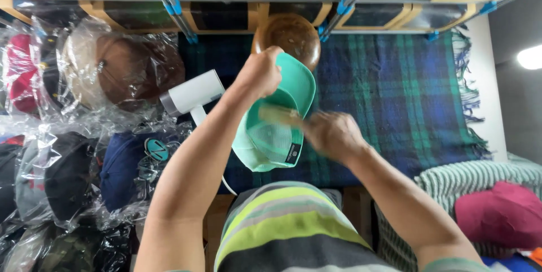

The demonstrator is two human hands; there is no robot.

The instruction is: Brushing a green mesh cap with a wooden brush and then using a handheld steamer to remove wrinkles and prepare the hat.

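fingers (265,68) gripping mint cap (276,131), brush (279,115) inside

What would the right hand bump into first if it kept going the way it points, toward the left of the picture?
Most likely the mint green cap. The right hand, blurred, already holds a pale brush against its inside. Depth is hard to judge, but nothing else lies between.

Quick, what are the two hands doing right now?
Left hand: closed, gripping the brim of the mint green cap.
Right hand: blurred, closed around a light wooden brush inside the cap.
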